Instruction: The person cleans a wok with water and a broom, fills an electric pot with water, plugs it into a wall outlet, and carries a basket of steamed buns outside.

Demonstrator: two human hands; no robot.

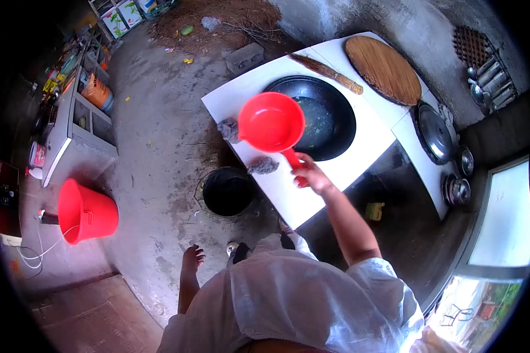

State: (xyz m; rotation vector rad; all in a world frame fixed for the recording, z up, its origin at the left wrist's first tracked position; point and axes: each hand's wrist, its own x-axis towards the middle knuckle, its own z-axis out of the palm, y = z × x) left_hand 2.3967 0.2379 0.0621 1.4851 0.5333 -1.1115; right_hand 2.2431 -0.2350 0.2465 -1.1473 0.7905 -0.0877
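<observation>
Over the near left part of the white worktop (300,203), the right hand (313,175) has its fingers wrapped around the handle of a red dipper (271,120); the palm and much of the grip are turned out of sight. The dipper's bowl overlaps the left side of a large dark wok (333,120), hiding that stretch of rim, and whether it hangs clear or touches is hard to judge from above. Whether the bowl holds any liquid cannot be told either. Inside the wok lies what looks like murky liquid with small pale-green bits, too blurred to name.

One grey lump (228,130), perhaps cloth, is partly covered by the dipper's edge; another (263,165) sits on the worktop's edge near the handle.

The left hand (194,257) hangs low beside the body over the floor (153,194), fingers loose and slightly curled, its palm only partly visible. Near it, a black bucket (227,191) is so dark within that its contents cannot be made out. Under the worktop, shadow swallows most of the space around a yellow container (375,211). At far left, dim shelves of goods fade into the black lens border.
</observation>
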